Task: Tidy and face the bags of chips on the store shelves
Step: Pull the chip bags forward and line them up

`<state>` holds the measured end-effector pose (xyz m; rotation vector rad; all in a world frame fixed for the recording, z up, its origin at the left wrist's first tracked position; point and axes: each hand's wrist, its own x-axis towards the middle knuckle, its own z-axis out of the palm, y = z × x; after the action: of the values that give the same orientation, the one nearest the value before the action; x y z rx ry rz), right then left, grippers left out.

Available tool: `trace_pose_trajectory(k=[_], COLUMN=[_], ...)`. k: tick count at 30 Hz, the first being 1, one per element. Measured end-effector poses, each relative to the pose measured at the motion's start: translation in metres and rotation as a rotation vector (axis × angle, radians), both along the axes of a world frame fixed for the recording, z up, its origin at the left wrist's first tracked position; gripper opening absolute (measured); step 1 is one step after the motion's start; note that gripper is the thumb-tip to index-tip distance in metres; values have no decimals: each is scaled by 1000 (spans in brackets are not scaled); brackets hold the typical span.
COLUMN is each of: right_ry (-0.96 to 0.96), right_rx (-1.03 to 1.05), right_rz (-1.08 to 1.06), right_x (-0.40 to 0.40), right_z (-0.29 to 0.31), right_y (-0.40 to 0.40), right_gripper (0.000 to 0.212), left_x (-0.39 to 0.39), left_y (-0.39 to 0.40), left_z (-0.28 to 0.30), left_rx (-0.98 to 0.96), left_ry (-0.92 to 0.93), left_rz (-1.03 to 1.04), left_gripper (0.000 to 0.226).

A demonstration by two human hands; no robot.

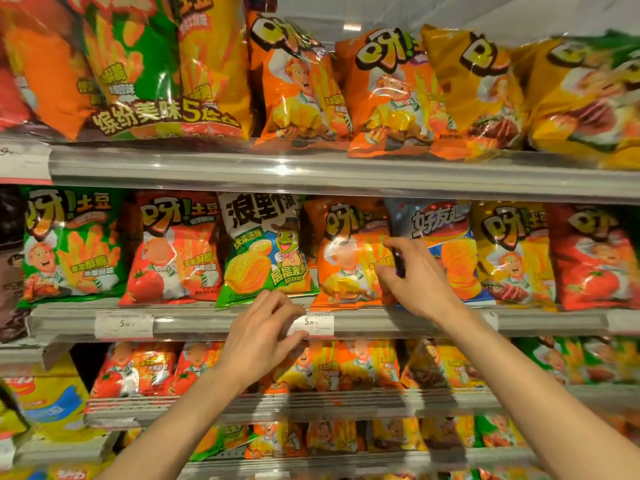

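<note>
My right hand (414, 277) pinches the left edge of the blue-and-grey chip bag (445, 251) on the middle shelf (207, 322), thumb against the orange bag (349, 254) beside it. My left hand (263, 336) hangs loosely curled, holding nothing, in front of the shelf's price tag (311, 323), just below the green-and-white bag (263, 249).

A single head-worn wide-angle view faces a store shelf unit straight on from close range. The middle shelf (207, 322) runs across the frame's centre, bowed by the lens, with both forearms entering from the bottom edge.
</note>
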<state>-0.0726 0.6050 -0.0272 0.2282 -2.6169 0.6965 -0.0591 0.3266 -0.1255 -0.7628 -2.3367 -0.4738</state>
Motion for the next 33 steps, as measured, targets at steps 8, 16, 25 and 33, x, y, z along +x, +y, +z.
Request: trace_pose_trajectory(k=[8, 16, 25, 33], right_ry=[-237, -322, -248, -74], right_rx=[-264, -439, -618, -604], right_rz=[108, 188, 164, 165], right_x=[-19, -36, -53, -55], right_z=[8, 18, 15, 11], right_y=[-13, -3, -8, -12], right_gripper=[78, 89, 94, 94], left_x=[-2, -2, -1, -2], left_y=[-3, -4, -3, -3], left_z=[2, 4, 7, 8], left_rx=[17, 33, 34, 18], left_ry=[-30, -62, -60, -64], left_rz=[4, 10, 12, 25], left_gripper=[36, 36, 37, 35])
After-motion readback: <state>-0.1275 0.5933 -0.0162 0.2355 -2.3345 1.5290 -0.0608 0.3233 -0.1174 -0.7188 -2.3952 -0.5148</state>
